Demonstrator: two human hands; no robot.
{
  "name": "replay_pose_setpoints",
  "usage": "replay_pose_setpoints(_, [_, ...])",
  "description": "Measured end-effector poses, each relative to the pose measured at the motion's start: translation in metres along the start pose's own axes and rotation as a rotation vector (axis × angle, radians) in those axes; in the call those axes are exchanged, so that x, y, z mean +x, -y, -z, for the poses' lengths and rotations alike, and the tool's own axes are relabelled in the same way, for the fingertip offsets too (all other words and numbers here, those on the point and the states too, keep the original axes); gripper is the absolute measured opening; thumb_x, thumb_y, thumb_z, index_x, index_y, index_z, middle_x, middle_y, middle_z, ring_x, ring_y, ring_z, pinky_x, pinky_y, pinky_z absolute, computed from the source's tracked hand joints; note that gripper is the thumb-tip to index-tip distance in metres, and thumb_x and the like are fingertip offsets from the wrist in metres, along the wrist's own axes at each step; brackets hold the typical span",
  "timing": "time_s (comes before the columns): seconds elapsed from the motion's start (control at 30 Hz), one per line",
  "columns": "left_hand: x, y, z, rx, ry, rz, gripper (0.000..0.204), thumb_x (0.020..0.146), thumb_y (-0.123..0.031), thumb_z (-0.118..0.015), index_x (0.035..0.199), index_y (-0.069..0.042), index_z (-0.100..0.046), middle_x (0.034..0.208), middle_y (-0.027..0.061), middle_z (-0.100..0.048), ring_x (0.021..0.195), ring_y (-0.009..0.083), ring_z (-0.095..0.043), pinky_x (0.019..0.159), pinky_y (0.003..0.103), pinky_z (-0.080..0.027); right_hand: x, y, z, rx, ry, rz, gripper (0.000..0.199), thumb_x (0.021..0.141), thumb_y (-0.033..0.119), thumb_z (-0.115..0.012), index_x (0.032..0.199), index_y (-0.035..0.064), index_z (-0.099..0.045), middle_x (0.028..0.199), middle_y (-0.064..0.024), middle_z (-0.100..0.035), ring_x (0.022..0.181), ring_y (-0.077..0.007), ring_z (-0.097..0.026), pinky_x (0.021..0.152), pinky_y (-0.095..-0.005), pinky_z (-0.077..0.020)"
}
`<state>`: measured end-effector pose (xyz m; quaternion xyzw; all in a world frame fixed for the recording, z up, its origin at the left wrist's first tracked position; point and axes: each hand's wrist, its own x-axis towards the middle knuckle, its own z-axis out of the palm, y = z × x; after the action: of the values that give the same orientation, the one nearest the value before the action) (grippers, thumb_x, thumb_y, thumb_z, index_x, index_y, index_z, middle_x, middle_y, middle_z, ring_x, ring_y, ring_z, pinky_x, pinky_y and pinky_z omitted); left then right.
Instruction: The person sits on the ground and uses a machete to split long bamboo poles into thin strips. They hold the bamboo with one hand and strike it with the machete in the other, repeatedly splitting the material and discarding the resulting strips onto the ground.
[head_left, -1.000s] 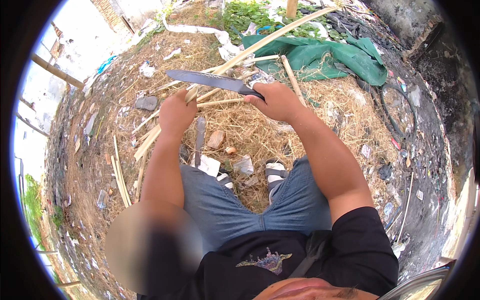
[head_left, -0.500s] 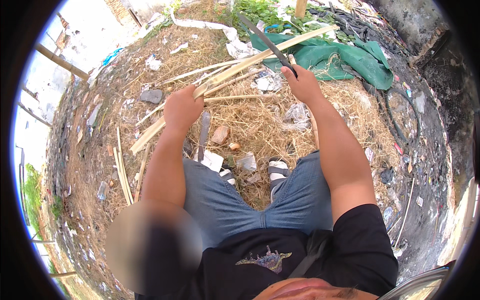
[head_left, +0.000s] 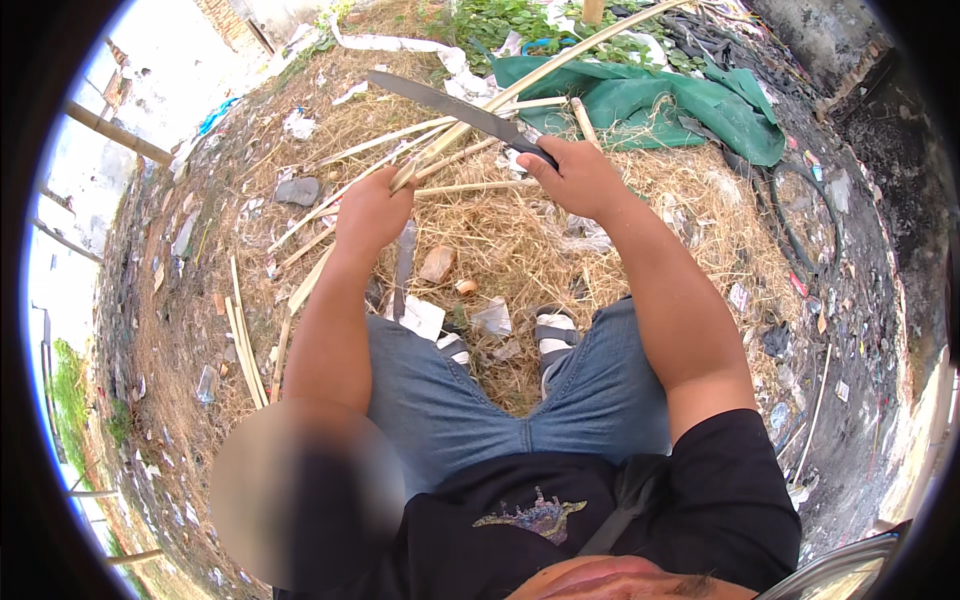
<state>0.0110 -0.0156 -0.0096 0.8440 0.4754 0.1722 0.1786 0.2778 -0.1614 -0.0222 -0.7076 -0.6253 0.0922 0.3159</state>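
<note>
My left hand [head_left: 372,215] is closed round a long pale bamboo strip [head_left: 575,55], which slants up to the far right; its lower end comes out past my left wrist. In my closed right hand [head_left: 582,182] is the black handle of a machete [head_left: 440,102]. The dark blade points to the far left and crosses the bamboo strip just beyond my left hand. Whether blade and strip touch, I cannot tell. Under and beside them, several other bamboo strips [head_left: 470,188] lie on the dry straw.
A crumpled green sheet [head_left: 640,105] lies at the far right, near a black hose loop [head_left: 835,225]. More bamboo strips [head_left: 243,345] rest to the left. A flat grey strip [head_left: 405,265], a brick piece [head_left: 437,264] and a grey stone [head_left: 298,191] lie before my feet.
The machete has swung left, from pointing far and away to lying across the bamboo strip. My right hand has come slightly nearer and leftward. The strip's far end has tilted farther up.
</note>
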Motion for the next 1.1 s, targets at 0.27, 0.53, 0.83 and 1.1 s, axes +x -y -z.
replay_pose_setpoints(0.27, [0.005,0.009,-0.004,0.011,0.033,0.008,0.037,0.097,-0.039,-0.063,0.09,-0.003,-0.069,0.08,0.0203,-0.069,0.08,0.0401,-0.067,0.075,0.051,-0.05,0.001,0.002,-0.006,0.002,0.049,-0.019,0.05,0.101,0.054,-0.058,0.098,0.0054,-0.067,0.08,-0.0201,-0.068,0.08,-0.0408,-0.067,0.074,-0.0501,-0.0513])
replay_pose_setpoints(0.53, [0.004,0.005,0.006,0.07,0.066,0.009,0.037,0.097,-0.039,-0.061,0.096,-0.003,-0.069,0.085,0.0221,-0.07,0.086,0.0406,-0.068,0.078,0.052,-0.05,0.008,-0.019,0.01,0.044,0.003,-0.099,0.057,0.102,0.06,-0.056,0.102,0.0044,-0.069,0.075,-0.0166,-0.067,0.074,-0.0351,-0.068,0.068,-0.0475,-0.0502])
replay_pose_setpoints(0.83, [0.005,0.013,0.002,0.133,-0.172,-0.092,0.026,0.093,-0.032,-0.063,0.094,-0.007,-0.07,0.083,0.0204,-0.071,0.081,0.043,-0.069,0.073,0.053,-0.053,0.01,-0.041,0.014,0.142,-0.146,-0.193,0.06,0.103,0.06,-0.054,0.109,0.0032,-0.07,0.078,-0.0156,-0.066,0.076,-0.0314,-0.065,0.072,-0.0444,-0.0505])
replay_pose_setpoints(1.1, [0.0,0.008,0.001,0.232,-0.205,-0.144,0.022,0.091,-0.029,-0.064,0.091,-0.007,-0.067,0.08,0.0184,-0.07,0.08,0.0407,-0.07,0.073,0.052,-0.055,-0.002,-0.005,-0.001,0.021,-0.029,0.082,0.055,0.102,0.056,-0.059,0.092,0.0022,-0.064,0.068,-0.0128,-0.058,0.063,-0.0273,-0.053,0.063,-0.0418,-0.0452])
